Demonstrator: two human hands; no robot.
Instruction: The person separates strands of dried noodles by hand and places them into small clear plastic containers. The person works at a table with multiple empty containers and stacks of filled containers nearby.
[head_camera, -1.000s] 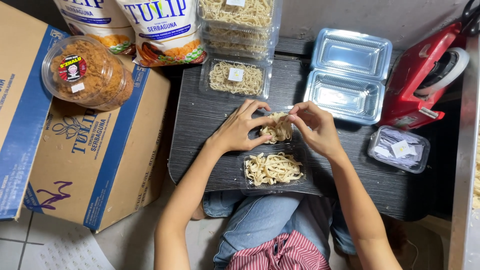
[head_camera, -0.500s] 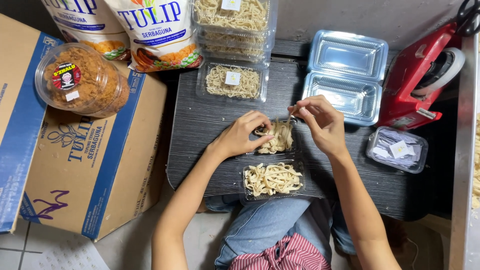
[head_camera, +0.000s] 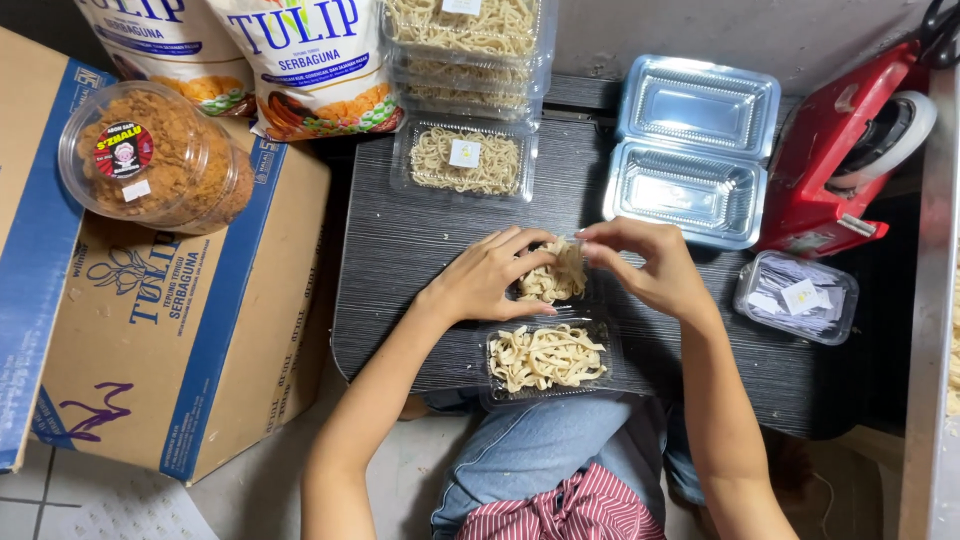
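Observation:
My left hand (head_camera: 492, 275) and my right hand (head_camera: 645, 265) meet over a clump of pale noodles (head_camera: 553, 280), pinching it from both sides above the far half of an open clear hinged container (head_camera: 610, 335). The near half of that container holds a flat portion of noodles (head_camera: 545, 357). It all rests on a small dark wood-grain table (head_camera: 400, 250) over my lap.
A closed noodle pack (head_camera: 464, 160) and a stack of filled packs (head_camera: 468, 40) lie at the back. An empty open clear container (head_camera: 690, 150) sits right, beside a red tape dispenser (head_camera: 850, 150) and a small box of labels (head_camera: 798, 298). Cardboard boxes (head_camera: 190, 330), flour bags (head_camera: 310, 60) and a round snack tub (head_camera: 150, 160) stand left.
Both hands have shifted a little toward the far half of the container and keep working the noodle clump; the view has drifted slightly.

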